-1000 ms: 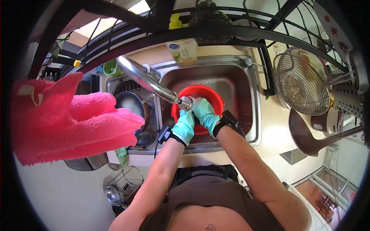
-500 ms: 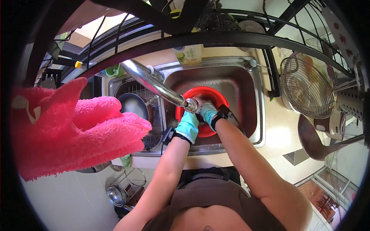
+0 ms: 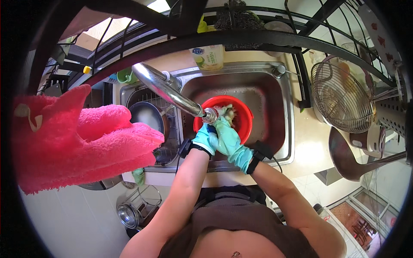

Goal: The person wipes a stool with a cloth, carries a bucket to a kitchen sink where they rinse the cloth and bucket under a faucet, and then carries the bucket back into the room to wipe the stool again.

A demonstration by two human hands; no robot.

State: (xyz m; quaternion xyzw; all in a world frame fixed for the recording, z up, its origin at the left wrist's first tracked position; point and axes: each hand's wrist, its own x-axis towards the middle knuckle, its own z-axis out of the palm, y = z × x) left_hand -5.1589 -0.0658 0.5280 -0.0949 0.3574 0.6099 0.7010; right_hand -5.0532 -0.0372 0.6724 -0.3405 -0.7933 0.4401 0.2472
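Note:
A red plastic basin (image 3: 246, 124) stands in the steel sink (image 3: 269, 124) under the chrome faucet (image 3: 165, 90). Inside it lies a pale, whitish-green wet clump (image 3: 229, 113) that looks like leafy vegetable. Both my hands wear turquoise rubber gloves and meet over the basin's near left side. My left hand (image 3: 204, 139) is closed beneath the faucet head, its fingers partly covered. My right hand (image 3: 228, 138) lies against it, fingers bent forward toward the faucet mouth. A small dark blue piece (image 3: 211, 128) shows between the hands; its kind is not clear.
Left of the basin, a pan (image 3: 148, 118) sits on a wire rack in the second sink bowl. A pink fluffy cloth (image 3: 94, 142) hangs close at left. A black rack (image 3: 241, 39) crosses overhead. A wire strainer (image 3: 342, 96) and ladle (image 3: 348, 155) hang at right.
My right hand has drawn back from the basin's middle toward me and against my left hand. The pale clump in the basin has come into sight. The view has shifted slightly.

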